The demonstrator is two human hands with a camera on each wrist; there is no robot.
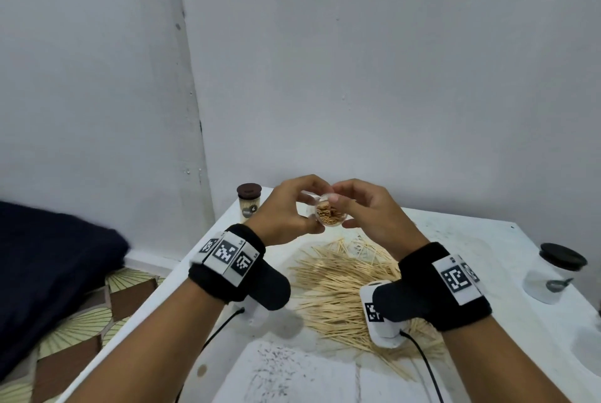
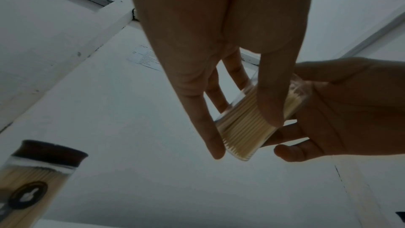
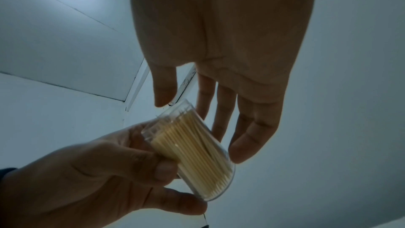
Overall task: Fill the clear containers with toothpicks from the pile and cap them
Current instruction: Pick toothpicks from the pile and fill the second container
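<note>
A clear container [image 1: 330, 214] packed with upright toothpicks is held in the air above the loose toothpick pile [image 1: 338, 285] on the white table [image 1: 461, 240]. It has no cap on. My left hand [image 1: 294, 207] grips its side, thumb on the near wall and fingers behind. In the right wrist view the container [image 3: 197, 155] tilts in that grip. My right hand [image 1: 361, 207] is at the container's mouth, thumb over the toothpick tips and fingers stretched along the far side. In the left wrist view the right hand's fingers [image 2: 291, 152] lie beside the container [image 2: 241, 136].
A filled container with a brown cap [image 1: 249, 204] stands at the table's back left corner, close to the wall. A clear jar with a black lid [image 1: 554, 275] stands at the right. A dark blue cloth [image 1: 48, 272] lies left of the table.
</note>
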